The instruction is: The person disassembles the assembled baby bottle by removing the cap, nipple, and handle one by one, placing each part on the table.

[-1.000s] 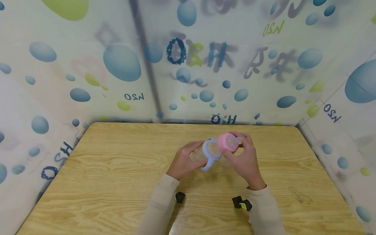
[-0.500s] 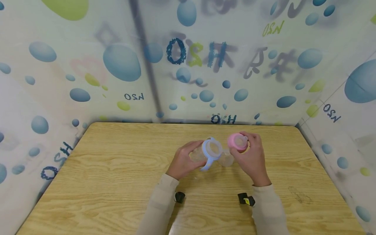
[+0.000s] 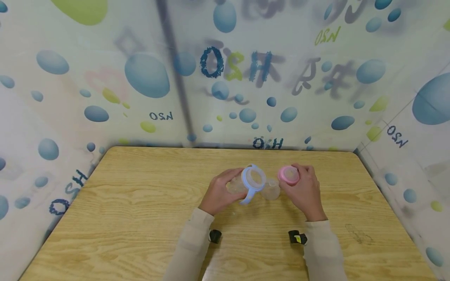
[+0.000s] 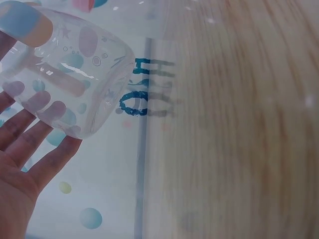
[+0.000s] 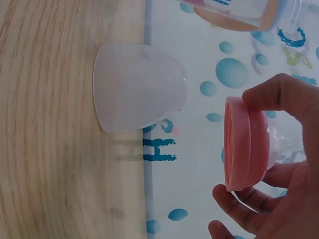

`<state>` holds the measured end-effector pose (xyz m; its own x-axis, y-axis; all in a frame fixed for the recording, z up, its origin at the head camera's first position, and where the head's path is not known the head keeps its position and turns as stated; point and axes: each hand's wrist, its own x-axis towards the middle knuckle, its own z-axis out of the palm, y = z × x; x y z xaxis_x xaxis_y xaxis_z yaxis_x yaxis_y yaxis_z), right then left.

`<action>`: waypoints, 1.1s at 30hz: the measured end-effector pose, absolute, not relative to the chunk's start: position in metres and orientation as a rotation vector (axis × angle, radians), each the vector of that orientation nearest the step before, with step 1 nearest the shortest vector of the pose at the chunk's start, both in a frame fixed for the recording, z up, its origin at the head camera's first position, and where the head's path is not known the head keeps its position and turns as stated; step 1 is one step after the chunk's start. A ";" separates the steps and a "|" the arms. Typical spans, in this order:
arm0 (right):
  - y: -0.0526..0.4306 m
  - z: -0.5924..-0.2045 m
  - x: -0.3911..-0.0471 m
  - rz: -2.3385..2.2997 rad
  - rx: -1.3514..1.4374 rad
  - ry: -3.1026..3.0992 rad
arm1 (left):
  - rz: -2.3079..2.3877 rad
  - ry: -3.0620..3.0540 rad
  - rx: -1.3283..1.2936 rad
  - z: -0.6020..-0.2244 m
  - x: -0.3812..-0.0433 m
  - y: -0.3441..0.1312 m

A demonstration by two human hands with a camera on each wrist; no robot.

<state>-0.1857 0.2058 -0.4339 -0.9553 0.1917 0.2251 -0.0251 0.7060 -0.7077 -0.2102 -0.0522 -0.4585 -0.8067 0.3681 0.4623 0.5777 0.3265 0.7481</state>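
Observation:
My left hand [image 3: 220,192] grips a clear baby bottle [image 4: 87,62] by its side, tilted with its open mouth toward the right. A light blue handle ring [image 3: 250,196] sits round the bottle's neck. Printed coloured shapes show on its wall in the left wrist view. In my right hand [image 3: 305,193] is a pink bottle collar [image 5: 246,144], pinched between thumb and fingers, with a clear teat [image 5: 277,144] in it. The collar is apart from the bottle. Between the hands, a frosted dome-shaped bottle cap [image 5: 137,87] stands on the table, close to the bottle's mouth.
The wooden table [image 3: 140,203] has its far edge against a wall [image 3: 197,105] printed with blue and green spots and letters. A black strap piece [image 3: 215,236] shows at the left wrist, and another [image 3: 297,237] at the right.
My right hand has drawn the pink collar and teat off to the right, away from the bottle's mouth, then slightly lower. The cap now shows more fully. My left hand and bottle stay put.

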 end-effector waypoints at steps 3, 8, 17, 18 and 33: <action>0.209 -0.437 -0.186 1.091 -0.144 -2.664 | -1.476 -2.385 -0.865 -0.459 -0.211 -0.052; 0.214 -0.441 -0.188 1.076 -0.146 -2.706 | -1.477 -2.383 -0.868 -0.459 -0.211 -0.052; 0.217 -0.444 -0.190 1.093 -0.132 -2.769 | -1.471 -2.379 -0.876 -0.459 -0.211 -0.052; 0.218 -0.445 -0.190 1.094 -0.135 -2.774 | -1.470 -2.380 -0.877 -0.459 -0.211 -0.052; 0.224 -0.452 -0.190 1.041 -0.144 -2.851 | -1.476 -2.381 -0.874 -0.459 -0.211 -0.053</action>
<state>-0.1904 0.2238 -0.4524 -0.9902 0.1241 0.0637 0.0539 0.7615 -0.6460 -0.2112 -0.0527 -0.4593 -0.8031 0.3745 0.4635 0.5817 0.3240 0.7461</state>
